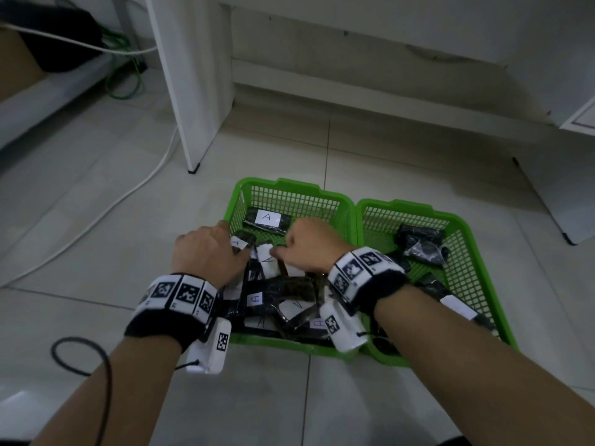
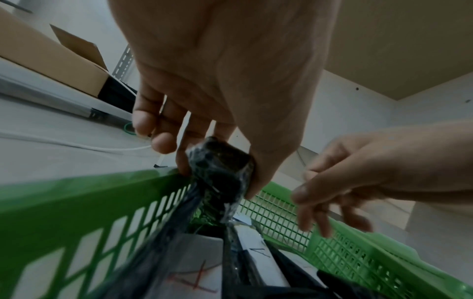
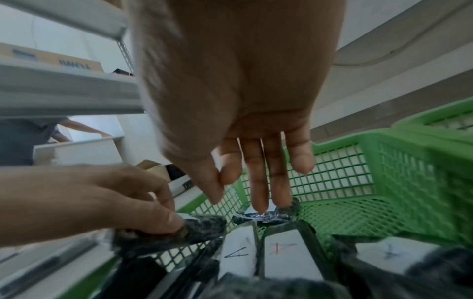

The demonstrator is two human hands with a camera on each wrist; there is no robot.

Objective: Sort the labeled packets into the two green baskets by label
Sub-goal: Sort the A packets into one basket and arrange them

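Left hand (image 2: 220, 81) pinches a dark wrapped packet (image 2: 220, 172) over the left green basket (image 1: 289, 191); right hand (image 3: 238, 97) hovers beside it, fingers straight, holding nothing.

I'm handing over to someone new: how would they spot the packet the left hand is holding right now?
Find the two green baskets on the tiled floor and take the left basket, the one heaped with A-labelled packets. At its left wall the left hand pinches one dark packet by its end. Unlike its neighbours lying in the pile, this one is lifted at the rim.
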